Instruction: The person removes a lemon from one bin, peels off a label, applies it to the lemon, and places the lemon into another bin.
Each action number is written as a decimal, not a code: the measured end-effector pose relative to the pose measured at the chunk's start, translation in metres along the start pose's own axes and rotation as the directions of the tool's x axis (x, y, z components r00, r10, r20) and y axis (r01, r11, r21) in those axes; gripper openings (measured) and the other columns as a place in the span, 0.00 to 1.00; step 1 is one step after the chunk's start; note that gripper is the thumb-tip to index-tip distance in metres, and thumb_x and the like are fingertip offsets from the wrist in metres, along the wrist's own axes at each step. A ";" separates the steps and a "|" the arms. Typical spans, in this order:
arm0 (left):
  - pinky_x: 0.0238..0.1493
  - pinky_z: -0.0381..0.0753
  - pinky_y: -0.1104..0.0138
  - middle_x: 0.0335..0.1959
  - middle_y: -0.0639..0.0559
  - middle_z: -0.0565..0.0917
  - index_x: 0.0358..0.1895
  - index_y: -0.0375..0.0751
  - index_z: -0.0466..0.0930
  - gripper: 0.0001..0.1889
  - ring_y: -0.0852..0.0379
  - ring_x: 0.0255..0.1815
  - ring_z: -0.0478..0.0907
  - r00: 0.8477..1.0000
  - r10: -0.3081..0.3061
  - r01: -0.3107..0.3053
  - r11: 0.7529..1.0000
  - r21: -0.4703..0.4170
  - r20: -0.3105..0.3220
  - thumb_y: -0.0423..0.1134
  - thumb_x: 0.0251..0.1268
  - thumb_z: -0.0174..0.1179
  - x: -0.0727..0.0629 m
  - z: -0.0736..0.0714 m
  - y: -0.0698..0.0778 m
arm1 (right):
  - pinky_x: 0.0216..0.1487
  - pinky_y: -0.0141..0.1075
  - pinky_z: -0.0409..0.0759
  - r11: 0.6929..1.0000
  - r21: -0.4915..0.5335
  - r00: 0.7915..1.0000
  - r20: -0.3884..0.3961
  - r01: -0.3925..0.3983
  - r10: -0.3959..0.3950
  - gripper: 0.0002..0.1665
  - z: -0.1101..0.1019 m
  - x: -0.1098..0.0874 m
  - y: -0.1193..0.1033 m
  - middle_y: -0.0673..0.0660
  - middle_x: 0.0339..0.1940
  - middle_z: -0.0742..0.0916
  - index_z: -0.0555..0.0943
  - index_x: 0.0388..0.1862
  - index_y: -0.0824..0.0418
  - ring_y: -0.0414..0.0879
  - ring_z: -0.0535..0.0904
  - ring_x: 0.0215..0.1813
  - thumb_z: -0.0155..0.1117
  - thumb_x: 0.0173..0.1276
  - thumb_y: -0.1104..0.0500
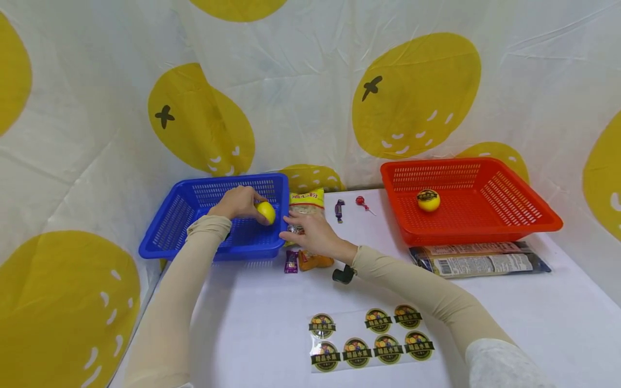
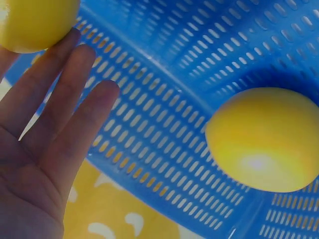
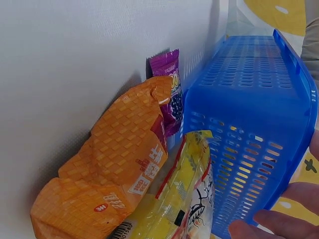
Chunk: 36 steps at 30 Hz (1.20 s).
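My left hand (image 1: 241,203) reaches into the blue basket (image 1: 213,251) and holds a yellow lemon (image 1: 266,213) between thumb and fingers. In the left wrist view the held lemon (image 2: 37,22) is cut off at the top left corner, and another lemon (image 2: 264,139) lies in the basket at the right. At the basket's right rim, my right hand (image 1: 315,233) rests its fingertips, the fingers fairly straight. Under and beside it lie a yellow snack bag (image 1: 306,198), an orange packet (image 3: 119,154) and a purple candy wrapper (image 3: 169,92).
A red basket (image 1: 461,237) at the right contains one yellow fruit (image 1: 429,202) with a dark label. A long dark package (image 1: 485,261) lies before it. Between the baskets are a purple-wrapped candy (image 1: 339,210) and a red lollipop (image 1: 361,201). A sticker sheet (image 1: 346,334) lies in front.
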<state>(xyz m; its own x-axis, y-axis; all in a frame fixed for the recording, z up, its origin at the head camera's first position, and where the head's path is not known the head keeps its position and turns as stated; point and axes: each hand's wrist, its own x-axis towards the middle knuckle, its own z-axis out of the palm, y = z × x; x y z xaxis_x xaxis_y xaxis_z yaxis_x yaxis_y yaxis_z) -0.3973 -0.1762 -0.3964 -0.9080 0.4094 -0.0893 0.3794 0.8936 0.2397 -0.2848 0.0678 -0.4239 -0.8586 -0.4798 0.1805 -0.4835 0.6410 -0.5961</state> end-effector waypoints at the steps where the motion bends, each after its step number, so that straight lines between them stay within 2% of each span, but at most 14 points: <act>1: 0.51 0.80 0.53 0.44 0.49 0.91 0.59 0.52 0.87 0.40 0.48 0.42 0.79 1.000 0.007 -0.007 1.000 0.008 -0.004 0.64 0.37 0.82 -0.001 -0.001 0.001 | 0.79 0.64 0.55 1.000 -0.001 1.000 0.006 -0.002 0.002 0.36 0.000 0.000 0.000 0.60 0.76 0.75 0.74 0.74 0.59 0.58 0.68 0.79 0.62 0.75 0.41; 5: 0.48 0.80 0.53 0.45 0.49 0.92 0.60 0.53 0.86 0.41 0.48 0.41 0.80 0.998 0.051 -0.050 0.998 0.034 -0.035 0.65 0.37 0.81 -0.006 -0.004 0.005 | 0.80 0.63 0.56 1.000 0.000 1.000 0.031 -0.001 0.001 0.36 -0.002 -0.005 0.002 0.61 0.78 0.73 0.71 0.75 0.59 0.57 0.68 0.80 0.60 0.77 0.41; 7: 0.44 0.80 0.54 0.42 0.50 0.92 0.60 0.54 0.86 0.41 0.49 0.39 0.80 0.996 0.073 -0.071 0.997 0.037 -0.058 0.65 0.38 0.81 -0.009 -0.005 0.007 | 0.79 0.61 0.60 1.000 0.005 0.999 0.042 0.009 -0.009 0.35 -0.004 -0.009 0.003 0.61 0.79 0.72 0.70 0.76 0.59 0.57 0.72 0.77 0.59 0.78 0.42; 11: 0.36 0.76 0.60 0.32 0.54 0.90 0.60 0.57 0.86 0.39 0.51 0.34 0.77 0.989 0.101 -0.097 0.994 0.041 -0.106 0.67 0.39 0.79 -0.021 -0.008 0.012 | 0.76 0.58 0.67 1.000 0.009 0.998 0.046 0.029 -0.029 0.32 -0.007 -0.020 0.007 0.63 0.78 0.73 0.72 0.76 0.57 0.58 0.74 0.75 0.59 0.78 0.45; 13: 0.34 0.74 0.61 0.32 0.55 0.89 0.60 0.58 0.86 0.39 0.52 0.33 0.77 0.986 0.103 -0.099 0.994 0.040 -0.133 0.69 0.40 0.78 -0.028 -0.010 0.014 | 0.74 0.59 0.69 0.999 0.002 0.999 0.040 0.036 -0.036 0.32 -0.009 -0.026 0.009 0.63 0.77 0.74 0.73 0.75 0.56 0.59 0.72 0.77 0.59 0.78 0.45; 18: 0.36 0.73 0.61 0.38 0.54 0.91 0.63 0.58 0.84 0.41 0.53 0.36 0.81 0.979 0.034 -0.044 0.998 -0.045 -0.202 0.70 0.41 0.77 -0.049 -0.019 0.018 | 0.73 0.60 0.70 0.998 -0.004 0.998 0.010 0.059 -0.059 0.32 -0.014 -0.043 0.015 0.63 0.76 0.76 0.75 0.74 0.56 0.60 0.72 0.76 0.60 0.77 0.45; 21: 0.41 0.72 0.60 0.41 0.52 0.91 0.66 0.57 0.82 0.44 0.53 0.39 0.82 0.977 -0.003 -0.012 0.997 -0.070 -0.215 0.71 0.41 0.76 -0.059 -0.025 0.023 | 0.74 0.59 0.70 0.997 0.000 0.997 -0.001 0.074 -0.074 0.31 -0.020 -0.051 0.020 0.63 0.75 0.76 0.76 0.73 0.56 0.60 0.73 0.76 0.62 0.76 0.45; 23: 0.42 0.73 0.59 0.42 0.51 0.91 0.66 0.57 0.81 0.45 0.52 0.41 0.82 0.977 0.001 -0.015 0.998 -0.066 -0.214 0.71 0.42 0.76 -0.064 -0.028 0.027 | 0.73 0.60 0.70 0.997 0.003 0.997 -0.011 0.074 -0.074 0.31 -0.024 -0.057 0.022 0.63 0.75 0.77 0.77 0.72 0.57 0.60 0.73 0.75 0.63 0.75 0.46; 28: 0.42 0.73 0.59 0.42 0.51 0.90 0.67 0.58 0.81 0.44 0.52 0.41 0.80 0.966 0.054 -0.071 0.996 -0.057 -0.253 0.70 0.42 0.76 -0.075 -0.034 0.050 | 0.73 0.60 0.70 0.999 0.041 0.999 -0.042 0.036 -0.034 0.30 -0.036 -0.072 0.027 0.61 0.73 0.80 0.78 0.70 0.58 0.60 0.75 0.74 0.66 0.72 0.48; 33: 0.41 0.73 0.60 0.41 0.52 0.91 0.65 0.60 0.82 0.42 0.52 0.41 0.81 0.944 0.117 -0.138 0.989 -0.047 -0.309 0.69 0.42 0.77 -0.084 -0.033 0.078 | 0.67 0.55 0.78 0.999 0.054 0.999 -0.046 0.004 -0.002 0.30 -0.043 -0.083 0.032 0.60 0.71 0.81 0.78 0.70 0.58 0.58 0.77 0.72 0.68 0.72 0.50; 36: 0.37 0.71 0.62 0.32 0.53 0.88 0.65 0.61 0.82 0.41 0.53 0.36 0.78 0.937 0.150 -0.171 0.984 -0.041 -0.314 0.69 0.43 0.77 -0.086 -0.026 0.095 | 0.64 0.52 0.81 0.998 0.060 0.999 -0.045 -0.026 0.029 0.30 -0.047 -0.090 0.037 0.60 0.71 0.82 0.78 0.70 0.59 0.57 0.78 0.71 0.68 0.72 0.51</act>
<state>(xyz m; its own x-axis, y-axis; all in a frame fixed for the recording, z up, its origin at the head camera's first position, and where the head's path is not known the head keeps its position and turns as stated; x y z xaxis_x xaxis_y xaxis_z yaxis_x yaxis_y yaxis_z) -0.2881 -0.1315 -0.3409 -0.8502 0.4601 0.2559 0.5216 0.8020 0.2910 -0.2339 0.1626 -0.4252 -0.8789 -0.4341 0.1980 -0.4500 0.6162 -0.6464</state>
